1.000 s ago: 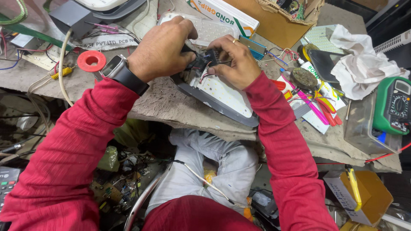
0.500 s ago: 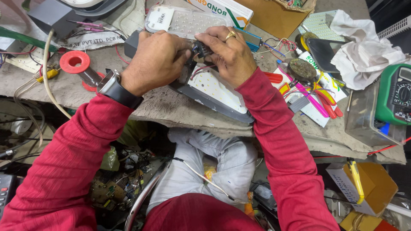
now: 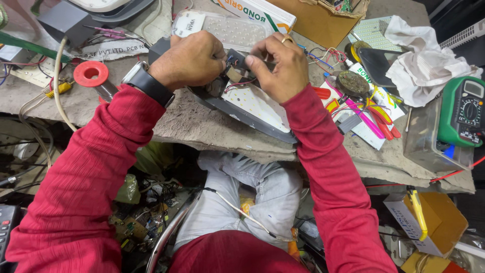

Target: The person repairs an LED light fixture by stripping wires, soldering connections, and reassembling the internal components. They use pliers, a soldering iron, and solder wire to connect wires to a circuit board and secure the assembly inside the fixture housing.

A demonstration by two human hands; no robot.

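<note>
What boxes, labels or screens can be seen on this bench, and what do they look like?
Long carton: top centre, white with green and orange stripes.
Brown box: beside it, open, plain cardboard.
White label: on the clear lamp cover above the left hand, rounded.
Meter screen: far right, small grey window on a green meter.
Small box: lower right, brown and white.

Left hand [image 3: 194,60], right hand [image 3: 283,65] close together, fingers curled, pinching.

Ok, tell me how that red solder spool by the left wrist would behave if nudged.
The red solder spool looks round with a hollow centre, so tipped on edge it would probably roll. It appears small yet likely heavy for its size. Lying flat on the rough bench, it should probably slide little.
</note>
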